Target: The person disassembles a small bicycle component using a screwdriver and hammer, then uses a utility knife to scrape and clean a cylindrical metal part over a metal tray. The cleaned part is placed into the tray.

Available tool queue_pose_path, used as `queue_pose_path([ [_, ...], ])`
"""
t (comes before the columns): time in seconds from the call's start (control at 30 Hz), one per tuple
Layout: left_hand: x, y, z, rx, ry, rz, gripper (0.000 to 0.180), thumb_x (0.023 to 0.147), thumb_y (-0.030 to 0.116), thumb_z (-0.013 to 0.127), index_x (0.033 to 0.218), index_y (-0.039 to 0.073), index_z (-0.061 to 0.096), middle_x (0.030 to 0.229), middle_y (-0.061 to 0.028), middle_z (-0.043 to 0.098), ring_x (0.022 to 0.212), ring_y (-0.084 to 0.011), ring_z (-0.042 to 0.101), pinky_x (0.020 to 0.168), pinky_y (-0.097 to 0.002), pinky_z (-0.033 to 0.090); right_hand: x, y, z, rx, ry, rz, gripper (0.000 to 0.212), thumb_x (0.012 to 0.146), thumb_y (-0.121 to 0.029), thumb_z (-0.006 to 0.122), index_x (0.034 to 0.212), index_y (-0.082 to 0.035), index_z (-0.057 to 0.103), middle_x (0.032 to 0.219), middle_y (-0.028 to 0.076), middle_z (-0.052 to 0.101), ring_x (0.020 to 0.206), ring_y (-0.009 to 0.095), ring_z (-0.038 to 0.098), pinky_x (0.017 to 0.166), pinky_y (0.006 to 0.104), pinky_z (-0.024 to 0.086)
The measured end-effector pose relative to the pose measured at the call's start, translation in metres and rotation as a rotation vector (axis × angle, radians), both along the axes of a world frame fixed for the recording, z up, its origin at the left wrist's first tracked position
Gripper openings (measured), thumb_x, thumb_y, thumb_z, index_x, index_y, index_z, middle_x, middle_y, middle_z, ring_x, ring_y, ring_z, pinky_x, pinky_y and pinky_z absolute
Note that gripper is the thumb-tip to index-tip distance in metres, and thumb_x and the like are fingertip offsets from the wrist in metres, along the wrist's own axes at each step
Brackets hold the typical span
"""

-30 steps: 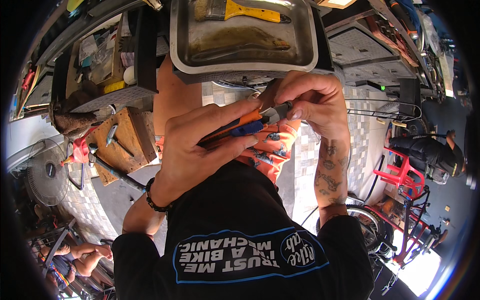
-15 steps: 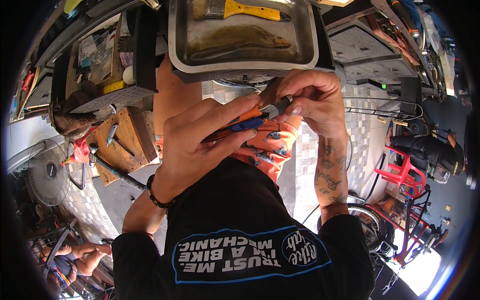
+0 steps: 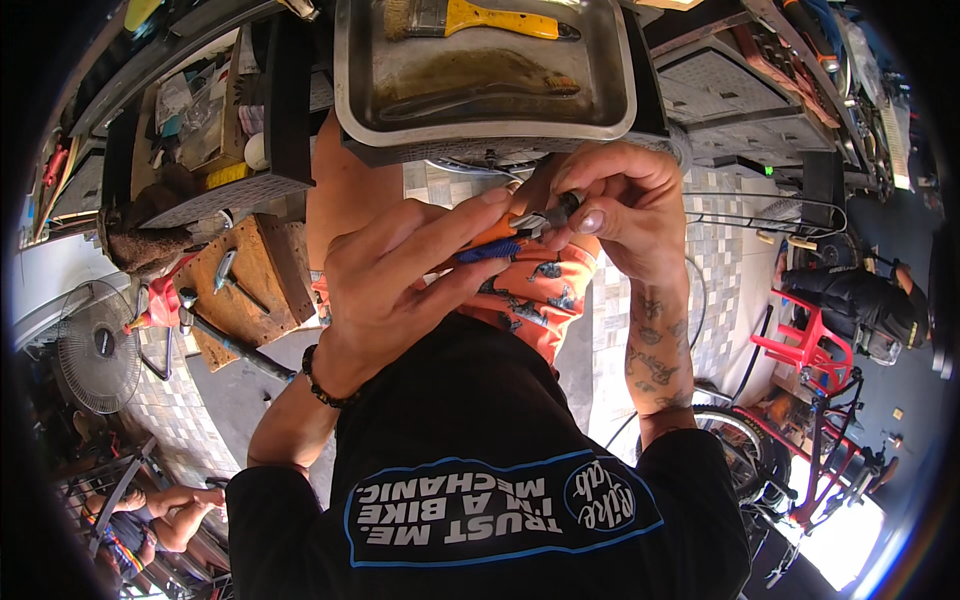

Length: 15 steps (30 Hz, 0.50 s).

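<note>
My left hand (image 3: 395,265) is closed around a pair of pliers (image 3: 489,250) with orange and blue grips. Their metal jaws point right and meet a small dark cylindrical part (image 3: 571,203). Thumb and fingers of my right hand (image 3: 628,200) pinch that part; most of it is hidden by the fingertips. Both hands are above my lap, just in front of a metal tray (image 3: 490,132). A paintbrush with a yellow handle (image 3: 505,20) lies in the tray's far part. Nearer, a dark slim brush (image 3: 480,98) lies in brownish liquid.
At left are an open drawer of small items (image 3: 225,180), a wooden box (image 3: 245,290) with a hammer (image 3: 238,287) on it, and a fan (image 3: 100,345). To the right stand a red chair (image 3: 805,340) and a bicycle (image 3: 815,440). People are at both sides.
The pliers have shifted slightly, and their jaws and the dark part sit at a slightly different angle. Both hands keep their grip in nearly the same place.
</note>
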<state>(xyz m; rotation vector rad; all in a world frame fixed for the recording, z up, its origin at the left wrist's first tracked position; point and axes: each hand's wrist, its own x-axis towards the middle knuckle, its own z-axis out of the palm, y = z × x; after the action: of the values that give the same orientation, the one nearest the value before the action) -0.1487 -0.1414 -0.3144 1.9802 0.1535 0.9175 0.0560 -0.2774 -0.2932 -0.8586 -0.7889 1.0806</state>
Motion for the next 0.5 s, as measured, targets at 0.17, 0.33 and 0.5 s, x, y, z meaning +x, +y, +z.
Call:
queue_pose_path([
  [0.17, -0.002, 0.001, -0.003, -0.115, 0.018, -0.049, 0.057, 0.077, 0.003, 0.089, 0.131, 0.003, 0.072, 0.088, -0.0081, 0.072, 0.068, -0.0131, 0.066, 0.064, -0.0285, 0.053, -0.003, 0.0, -0.009, 0.0, 0.046, -0.018, 0.024, 0.09, 0.011, 0.073, 0.113, 0.011, 0.068, 0.102, 0.02, 0.074, 0.087, 0.028, 0.078, 0.077, 0.0372, 0.068],
  [0.33, 0.002, 0.008, 0.008, -0.185, 0.039, -0.014, 0.053, 0.081, 0.006, 0.088, 0.131, 0.002, 0.071, 0.107, -0.0137, 0.078, 0.091, -0.0167, 0.076, 0.079, -0.0266, 0.059, 0.0, 0.004, -0.005, -0.014, -0.089, -0.102, 0.025, 0.093, 0.008, 0.072, 0.117, 0.007, 0.067, 0.103, 0.019, 0.075, 0.091, 0.026, 0.078, 0.079, 0.0361, 0.067],
  [0.5, 0.022, 0.062, 0.048, -0.043, 0.294, 0.105, 0.042, 0.086, 0.008, 0.084, 0.126, 0.005, 0.073, 0.115, -0.0125, 0.079, 0.102, -0.0193, 0.077, 0.089, -0.0303, 0.06, 0.028, 0.019, 0.018, -0.173, -0.313, -0.323, 0.023, 0.097, 0.004, 0.068, 0.12, 0.004, 0.068, 0.103, 0.017, 0.076, 0.091, 0.024, 0.077, 0.081, 0.0356, 0.066],
])
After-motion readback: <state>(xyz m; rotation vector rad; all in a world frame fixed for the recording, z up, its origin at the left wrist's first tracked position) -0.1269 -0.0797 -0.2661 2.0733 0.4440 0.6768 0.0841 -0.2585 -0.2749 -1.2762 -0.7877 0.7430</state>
